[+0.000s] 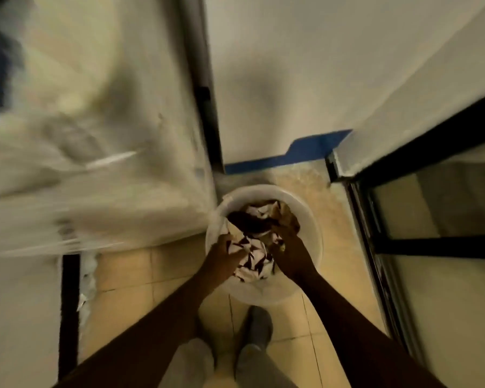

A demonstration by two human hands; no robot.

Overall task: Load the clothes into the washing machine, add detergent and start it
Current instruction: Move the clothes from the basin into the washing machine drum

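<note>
A round white basin [310, 219] stands on the tiled floor in front of my feet, full of crumpled clothes [252, 259], white with dark patches plus a brown piece. Both arms reach down into it. My left hand [224, 254] grips the patterned cloth at the basin's left side. My right hand [287, 247] is closed on the cloth at the right. A blurred white bulk [81, 177] fills the left of the view; I cannot tell if it is the washing machine.
A dark-framed glass door [431, 219] stands open on the right. Ahead rises a pale wall with a blue skirting strip [291, 155]. A dark vertical frame [205, 93] separates the wall from the white bulk. My feet [256, 329] stand just behind the basin.
</note>
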